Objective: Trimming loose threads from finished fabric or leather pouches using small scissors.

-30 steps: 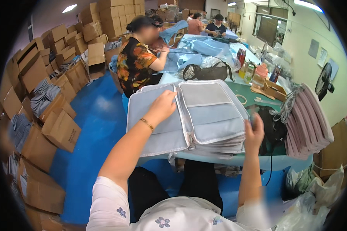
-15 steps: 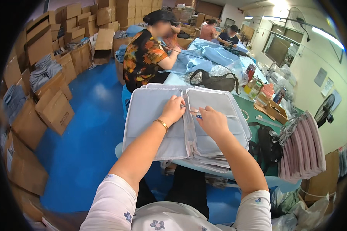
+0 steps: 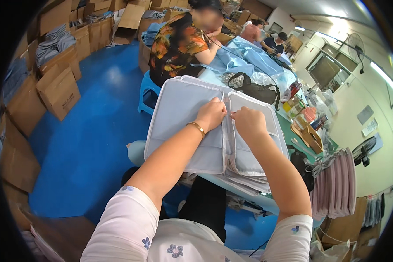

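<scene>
Grey-blue case [image 3: 185, 102] lies under left hand [image 3: 212, 114] and right hand [image 3: 250, 122], each grip unclear; a carton [image 3: 56, 89] bears dark print [image 3: 68, 101].

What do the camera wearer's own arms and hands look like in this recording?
Loose white left sleeve and right sleeve, both with blue flowers, ending near the elbows; gold-coloured bracelet on the left wrist; left hand and right hand gloveless.

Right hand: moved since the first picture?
Yes: right hand moved left, away from the pink padded stack, to the middle of the gray fabric case.
</scene>
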Demonstrator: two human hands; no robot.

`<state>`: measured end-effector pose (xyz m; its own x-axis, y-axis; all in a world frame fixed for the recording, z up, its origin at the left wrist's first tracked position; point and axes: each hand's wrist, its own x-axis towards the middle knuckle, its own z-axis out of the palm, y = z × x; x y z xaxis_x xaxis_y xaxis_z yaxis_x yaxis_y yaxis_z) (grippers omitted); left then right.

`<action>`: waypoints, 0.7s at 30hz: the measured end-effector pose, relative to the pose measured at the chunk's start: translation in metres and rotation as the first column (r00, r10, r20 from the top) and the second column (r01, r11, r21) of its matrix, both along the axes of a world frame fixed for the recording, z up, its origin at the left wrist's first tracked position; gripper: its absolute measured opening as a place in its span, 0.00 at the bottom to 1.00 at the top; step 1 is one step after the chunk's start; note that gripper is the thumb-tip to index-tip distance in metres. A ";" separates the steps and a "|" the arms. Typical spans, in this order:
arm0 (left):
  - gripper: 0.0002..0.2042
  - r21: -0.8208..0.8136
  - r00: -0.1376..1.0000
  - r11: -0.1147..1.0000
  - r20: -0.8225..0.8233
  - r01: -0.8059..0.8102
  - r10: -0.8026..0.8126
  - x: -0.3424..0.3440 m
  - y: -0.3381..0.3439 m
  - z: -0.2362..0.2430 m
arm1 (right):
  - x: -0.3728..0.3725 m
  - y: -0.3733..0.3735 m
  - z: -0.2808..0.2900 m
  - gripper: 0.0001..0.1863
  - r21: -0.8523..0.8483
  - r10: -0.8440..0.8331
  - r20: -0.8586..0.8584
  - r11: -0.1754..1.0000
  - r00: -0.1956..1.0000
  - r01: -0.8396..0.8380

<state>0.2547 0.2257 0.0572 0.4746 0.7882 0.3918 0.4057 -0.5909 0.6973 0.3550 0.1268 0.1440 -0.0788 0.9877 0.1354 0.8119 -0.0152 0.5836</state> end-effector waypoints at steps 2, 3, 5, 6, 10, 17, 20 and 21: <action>0.05 -0.001 1.000 1.000 0.014 -0.012 0.012 -0.002 -0.002 0.000 | -0.002 0.001 0.002 0.21 0.019 0.025 0.020 1.000 1.000 -0.025; 0.05 0.005 1.000 1.000 0.022 -0.020 0.019 -0.003 -0.002 0.000 | -0.003 0.001 0.005 0.13 -0.017 0.009 0.004 1.000 1.000 -0.009; 0.04 0.024 0.998 0.999 0.055 -0.022 0.021 -0.002 -0.001 -0.004 | -0.007 0.002 0.008 0.08 -0.055 -0.005 -0.006 0.998 1.000 0.005; 0.04 0.047 0.996 0.999 0.082 -0.023 0.019 -0.001 0.000 -0.005 | -0.008 0.002 0.009 0.08 -0.066 -0.025 0.008 0.998 1.000 0.025; 0.04 0.050 0.994 0.999 0.106 -0.020 0.015 -0.001 -0.002 -0.004 | -0.006 0.006 0.005 0.08 -0.082 -0.082 0.062 0.993 0.995 0.087; 0.04 -0.018 0.984 0.999 0.172 0.044 -0.041 -0.007 0.004 -0.005 | 0.015 -0.009 0.001 0.09 0.034 -0.027 -0.089 0.999 0.996 0.030; 0.05 -0.012 0.933 0.999 0.358 0.035 -0.029 -0.003 0.013 -0.013 | 0.052 -0.021 -0.017 0.14 0.278 0.098 -0.461 0.960 0.882 0.039; 0.06 0.021 0.879 1.000 0.476 0.006 -0.015 0.003 0.015 -0.014 | 0.071 -0.020 -0.035 0.15 0.340 0.145 -0.656 0.933 0.741 0.118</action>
<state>0.2582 0.2403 0.0433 0.2355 0.7746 0.5871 0.0215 -0.6080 0.7936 0.4265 0.1071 0.1092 0.1477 0.8655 0.4786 0.9856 -0.0883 -0.1444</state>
